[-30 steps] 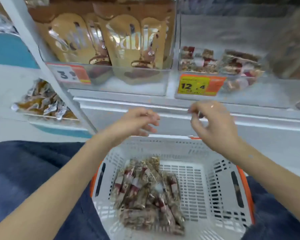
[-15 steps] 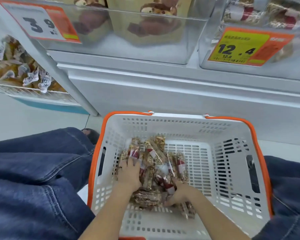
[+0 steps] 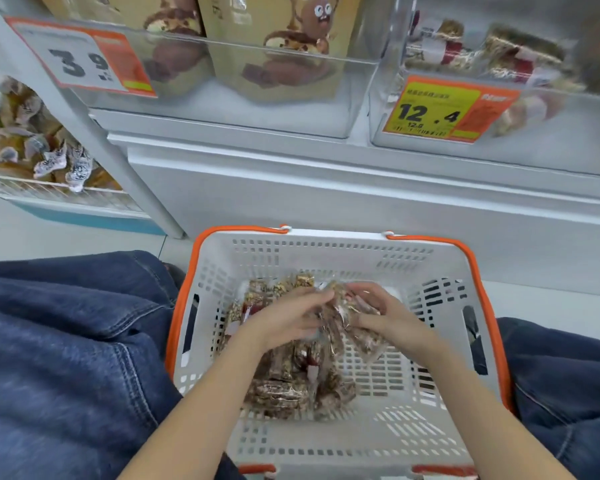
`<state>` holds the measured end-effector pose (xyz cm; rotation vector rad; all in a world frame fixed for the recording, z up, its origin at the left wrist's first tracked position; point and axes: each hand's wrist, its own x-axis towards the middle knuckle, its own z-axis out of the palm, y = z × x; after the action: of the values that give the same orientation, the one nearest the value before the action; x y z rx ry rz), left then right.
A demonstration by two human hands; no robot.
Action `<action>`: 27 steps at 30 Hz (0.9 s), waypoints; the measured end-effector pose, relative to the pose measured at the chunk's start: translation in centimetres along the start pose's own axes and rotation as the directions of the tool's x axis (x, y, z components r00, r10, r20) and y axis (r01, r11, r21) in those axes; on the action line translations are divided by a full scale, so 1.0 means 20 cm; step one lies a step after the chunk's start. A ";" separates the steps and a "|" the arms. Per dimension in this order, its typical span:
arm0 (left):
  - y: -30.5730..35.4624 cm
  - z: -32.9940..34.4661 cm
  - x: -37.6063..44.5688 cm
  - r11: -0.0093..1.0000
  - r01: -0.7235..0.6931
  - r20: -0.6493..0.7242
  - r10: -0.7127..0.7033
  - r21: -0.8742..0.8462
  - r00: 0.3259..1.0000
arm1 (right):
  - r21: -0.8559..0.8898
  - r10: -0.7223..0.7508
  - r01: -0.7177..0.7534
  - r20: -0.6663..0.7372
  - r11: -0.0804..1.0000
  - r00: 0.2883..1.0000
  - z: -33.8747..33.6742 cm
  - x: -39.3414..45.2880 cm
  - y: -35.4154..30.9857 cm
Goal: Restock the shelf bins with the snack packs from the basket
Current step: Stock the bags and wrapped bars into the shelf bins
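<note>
Snack packs (image 3: 288,386) lie heaped on the floor of the white basket (image 3: 326,441), left of its centre; a few are lifted between both hands near the far wall. Left hand (image 3: 284,320) sits at about 9 o'clock of the lifted bundle (image 3: 354,327), fingers curled loosely over its near-left edge, apparently gripping. Right hand (image 3: 385,315) is at 3 o'clock, fingers and thumb curled round the clear wrappers. Long axis of the held packs runs roughly 11 to 5 o'clock. Both hands are equally near; neither leads.

Target judged to be the clear bin (image 3: 499,147) behind the yellow 12.4 tag (image 3: 444,110), at about 1 o'clock from the hands and above, since like packs (image 3: 506,57) already lie in it. Right hand is nearer that bin. Next move calls for a lift up and over the basket rim.

Surface: perforated plastic, flat. Room: the basket stands between denim-clad knees (image 3: 66,341) before the white shelf base (image 3: 326,188). Bin at 11 o'clock holds tan pouches (image 3: 274,39) behind a 3.9 tag (image 3: 84,58); wire rack (image 3: 32,188) at 9 o'clock.
</note>
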<state>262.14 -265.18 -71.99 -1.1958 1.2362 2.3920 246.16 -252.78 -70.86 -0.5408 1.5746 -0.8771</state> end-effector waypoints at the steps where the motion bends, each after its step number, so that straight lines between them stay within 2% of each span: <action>1: 0.03 0.03 -0.03 0.982 -0.039 0.068 0.052 -0.187 0.996 | 0.035 -0.031 0.030 0.014 0.999 0.999 0.00 -0.02 -0.03; 3: 0.07 0.09 -0.08 0.931 -0.113 0.062 0.143 -0.346 0.988 | 0.122 -0.059 0.054 0.036 0.991 0.998 0.02 -0.07 -0.07; 5: 0.08 0.15 -0.12 0.921 -0.187 -0.052 0.180 -0.341 0.982 | 0.145 -0.071 0.068 0.019 0.987 0.997 0.04 -0.12 -0.09; 7: 0.08 0.20 -0.14 0.925 -0.265 -0.153 0.230 -0.272 0.961 | 0.042 -0.060 0.060 -0.007 0.997 0.998 0.07 -0.18 -0.13; 9: 0.10 0.25 -0.16 0.924 -0.340 -0.207 0.304 -0.172 0.930 | -0.138 -0.060 0.058 -0.013 0.989 0.998 0.10 -0.24 -0.21; 12: 0.16 0.29 -0.19 0.882 -0.458 -0.182 0.435 -0.114 0.882 | -0.342 -0.221 0.167 -0.124 0.925 0.967 0.04 -0.34 -0.37; 14: 0.21 0.26 -0.19 0.851 -0.514 -0.180 0.491 -0.110 0.852 | -0.426 -0.415 0.288 -0.243 0.858 0.877 -0.05 -0.44 -0.52; 16: 0.23 0.20 -0.17 0.865 -0.502 -0.238 0.492 0.020 0.838 | -0.503 -0.570 0.355 -0.377 0.788 0.730 -0.19 -0.59 -0.73; 18: 0.20 0.11 -0.11 0.906 -0.371 -0.329 0.421 0.205 0.846 | -0.663 -0.732 0.375 -0.409 0.648 0.544 -0.36 -0.73 -0.97; 19: 0.16 0.07 -0.07 0.910 -0.281 -0.361 0.383 0.304 0.851 | -0.747 -0.789 0.341 -0.383 0.571 0.481 -0.45 -0.78 -1.07; 20: 0.11 0.03 -0.03 0.894 -0.185 -0.385 0.353 0.409 0.853 | -0.812 -0.808 0.267 -0.363 0.519 0.465 -0.55 -0.80 -1.17; 22: 0.01 -0.06 0.04 0.793 -0.020 -0.387 0.320 0.609 0.865 | -0.901 -0.766 0.005 -0.366 0.434 0.529 -0.78 -0.72 -1.30; 24: -0.07 -0.12 0.09 0.653 0.072 -0.335 0.288 0.754 0.897 | -0.929 -0.651 -0.220 -0.367 0.299 0.665 -1.00 -0.58 -1.37; 26: -0.15 -0.17 0.10 0.496 0.133 -0.290 0.255 0.858 0.923 | -0.948 -0.481 -0.259 -0.317 0.186 0.817 -1.14 -0.42 -1.39; 27: -0.18 -0.19 0.11 0.429 0.163 -0.283 0.234 0.889 0.930 | -0.955 -0.404 -0.244 -0.292 0.168 0.867 -1.18 -0.37 -1.39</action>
<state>264.61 -266.10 -76.95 -1.1793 2.2426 1.0345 221.11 -258.50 -43.97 -1.4585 2.5814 0.2138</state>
